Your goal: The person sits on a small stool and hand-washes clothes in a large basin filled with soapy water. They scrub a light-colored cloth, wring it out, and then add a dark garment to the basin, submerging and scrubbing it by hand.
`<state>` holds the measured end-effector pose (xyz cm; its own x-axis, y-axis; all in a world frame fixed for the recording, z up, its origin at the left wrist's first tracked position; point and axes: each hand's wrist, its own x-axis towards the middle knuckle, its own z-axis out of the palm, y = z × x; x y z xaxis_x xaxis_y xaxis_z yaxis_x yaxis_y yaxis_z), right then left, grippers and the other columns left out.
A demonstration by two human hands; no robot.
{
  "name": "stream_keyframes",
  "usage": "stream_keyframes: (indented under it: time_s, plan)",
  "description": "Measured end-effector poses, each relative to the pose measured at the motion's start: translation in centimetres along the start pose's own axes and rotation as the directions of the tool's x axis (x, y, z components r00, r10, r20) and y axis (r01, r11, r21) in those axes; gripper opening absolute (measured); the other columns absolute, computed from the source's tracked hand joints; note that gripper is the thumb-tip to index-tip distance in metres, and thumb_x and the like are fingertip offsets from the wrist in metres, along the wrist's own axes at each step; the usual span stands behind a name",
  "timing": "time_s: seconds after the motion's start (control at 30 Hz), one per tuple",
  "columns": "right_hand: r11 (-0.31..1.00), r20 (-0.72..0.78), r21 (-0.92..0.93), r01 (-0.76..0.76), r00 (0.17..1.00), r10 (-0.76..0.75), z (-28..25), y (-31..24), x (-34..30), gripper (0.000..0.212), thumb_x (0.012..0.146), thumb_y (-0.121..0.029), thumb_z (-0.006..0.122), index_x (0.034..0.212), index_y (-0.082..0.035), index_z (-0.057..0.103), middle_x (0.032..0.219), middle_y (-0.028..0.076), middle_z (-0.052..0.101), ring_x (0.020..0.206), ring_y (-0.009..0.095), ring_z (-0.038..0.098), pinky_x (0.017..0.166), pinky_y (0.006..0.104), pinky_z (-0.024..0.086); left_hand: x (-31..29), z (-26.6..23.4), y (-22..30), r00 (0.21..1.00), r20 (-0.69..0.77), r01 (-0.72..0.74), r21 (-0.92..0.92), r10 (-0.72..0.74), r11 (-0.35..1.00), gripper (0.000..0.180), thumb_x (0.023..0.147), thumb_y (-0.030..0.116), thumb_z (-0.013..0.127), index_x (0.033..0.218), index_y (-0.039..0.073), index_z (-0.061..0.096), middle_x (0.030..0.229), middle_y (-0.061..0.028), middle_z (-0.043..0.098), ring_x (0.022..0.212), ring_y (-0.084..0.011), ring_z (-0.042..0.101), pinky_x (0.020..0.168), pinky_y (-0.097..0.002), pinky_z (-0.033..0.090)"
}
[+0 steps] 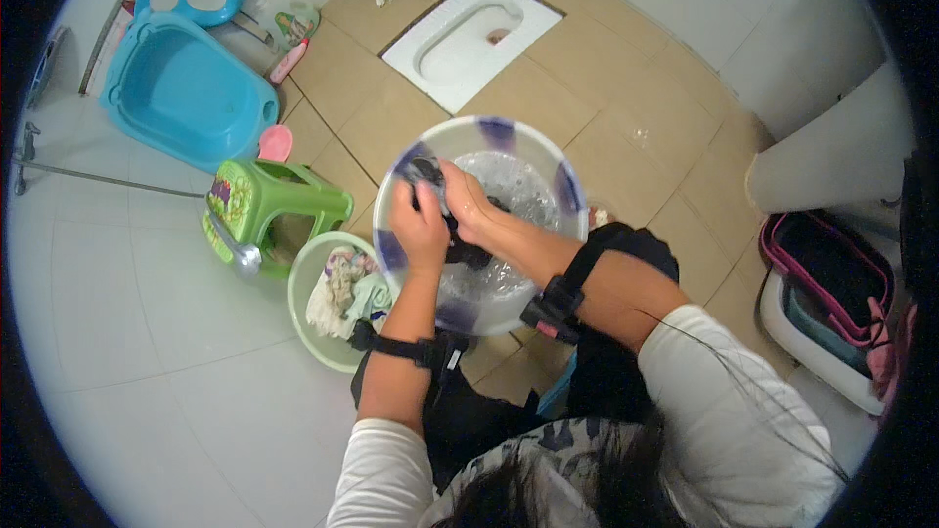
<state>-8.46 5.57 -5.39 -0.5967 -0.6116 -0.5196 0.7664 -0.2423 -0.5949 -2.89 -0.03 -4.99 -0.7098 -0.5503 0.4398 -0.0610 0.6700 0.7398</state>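
Both my hands are over a round white basin (538, 142) with purple patches, which holds soapy, bubbly water. Bunched between them is a wet black cloth (426, 172), part of it hanging down into the suds. My left hand (421, 225) wraps round the cloth from the left side. On the other side my right hand (464, 201) grips the same cloth, its fingers partly hidden. I cannot make out what kind of garment the cloth is. A black strap with a small device sits on each forearm.
Left of the basin stands a pale green tub (305, 328) with crumpled clothes. Beyond it are a green stool (284, 194) with a shower head (245, 256), and a blue baby bath (196, 88). A squat toilet (445, 83) lies ahead; a white bin-like container (812, 352) stands right.
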Motion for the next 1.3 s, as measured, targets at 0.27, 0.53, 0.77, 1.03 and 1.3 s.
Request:
stream_keyframes:
  time_s: [0.27, 0.53, 0.77, 1.03, 1.3]
  plan:
    - [0.919, 0.127, -0.321, 0.231, 0.972, -0.199, -0.3, -3.5, -2.2, 0.055, 0.077, -0.047, 0.043, 0.102, 0.003, 0.045, 0.098, 0.013, 0.05, 0.091, 0.019, 0.046, 0.079, 0.0289, 0.036, 2.9, -2.4, -0.8, 0.852, 0.154, 0.465, -0.661, -0.501, 0.588, 0.018, 0.081, 0.016, 0.04, 0.078, 0.002, 0.049, 0.073, -0.0047, 0.051, 0.065, -0.0132, 0.049, 0.06, -0.0252, 0.04]
    - [0.652, 0.584, -0.681, 0.333, 0.785, 0.209, -1.1, -3.3, -2.6, 0.059, 0.07, -0.041, 0.056, 0.11, 0.001, 0.042, 0.102, 0.012, 0.05, 0.094, 0.019, 0.046, 0.081, 0.0283, 0.035, 3.0, -6.2, 1.0, 0.854, 0.056, 0.404, -0.698, -0.517, 0.591, 0.02, 0.085, 0.022, 0.04, 0.078, 0.004, 0.045, 0.074, -0.0019, 0.048, 0.068, -0.0098, 0.047, 0.061, -0.023, 0.039]
    - [0.997, 0.21, -0.076, -0.01, 0.977, 0.026, -0.5, -2.8, -1.3, 0.043, 0.072, -0.029, 0.054, 0.096, 0.007, 0.049, 0.087, 0.015, 0.056, 0.075, 0.022, 0.056, 0.069, 0.0315, 0.044, 1.0, -7.3, -3.4, 0.893, 0.197, 0.44, -0.186, -0.406, 0.878, 0.037, 0.086, 0.03, 0.033, 0.093, -0.004, 0.045, 0.088, -0.0076, 0.048, 0.083, -0.0176, 0.043, 0.079, -0.0279, 0.032]
    - [0.988, 0.118, 0.154, -0.019, 0.993, 0.001, -1.9, -4.6, 1.0, 0.027, 0.072, -0.025, 0.055, 0.077, 0.001, 0.055, 0.071, 0.012, 0.058, 0.059, 0.023, 0.056, 0.059, 0.0327, 0.046, -0.1, -7.2, -1.8, 0.454, 0.853, 0.349, 0.097, -0.259, 0.932, 0.039, 0.064, 0.016, 0.064, 0.096, -0.002, 0.049, 0.082, -0.0102, 0.057, 0.079, -0.0144, 0.052, 0.072, -0.0272, 0.04]
    - [0.946, -0.033, -0.306, 0.103, 0.992, -0.119, -2.1, -2.0, 1.5, 0.07, 0.076, -0.054, 0.036, 0.103, 0.01, 0.044, 0.101, 0.018, 0.05, 0.095, 0.022, 0.046, 0.079, 0.0304, 0.034, 1.1, -4.8, 0.8, 0.972, 0.236, 0.063, -0.308, 0.012, 0.949, 0.057, 0.064, 0.011, 0.06, 0.115, 0.004, 0.035, 0.108, -0.0109, 0.045, 0.1, -0.0199, 0.043, 0.086, -0.0289, 0.032]
